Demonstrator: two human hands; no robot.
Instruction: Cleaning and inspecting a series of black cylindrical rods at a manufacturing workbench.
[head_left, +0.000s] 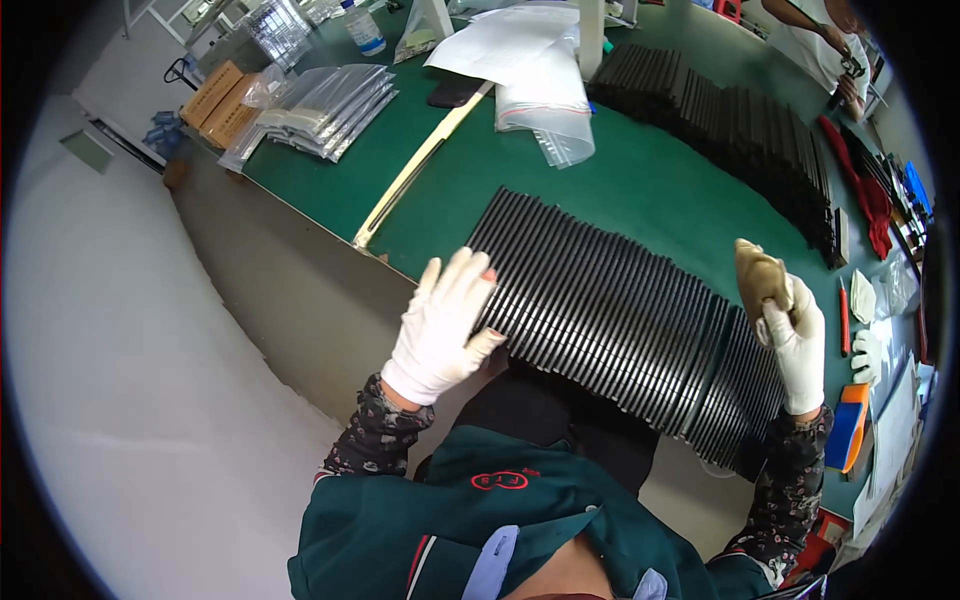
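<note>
Green jacket collar [520, 500] fills the lower edge; above it the white-gloved left hand [445, 325] lies flat, fingers spread, on the near end of a fanned row of black strips [620, 310] on the green table [640, 180], while the gloved right hand [795, 345] is clenched around a tan cloth [760, 275], raised over the row's right end

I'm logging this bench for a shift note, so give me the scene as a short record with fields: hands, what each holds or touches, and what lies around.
left hand: white-gloved left hand, open, fingers spread, resting on the near end of the black strips
right hand: white-gloved right hand, raised, grip shut on a tan cloth
strips: overlapping row, fanned across the green table
behind: second row of black strips, clear bags, silver pouches
right edge: red tools, orange block
other person: hands at far right
</note>
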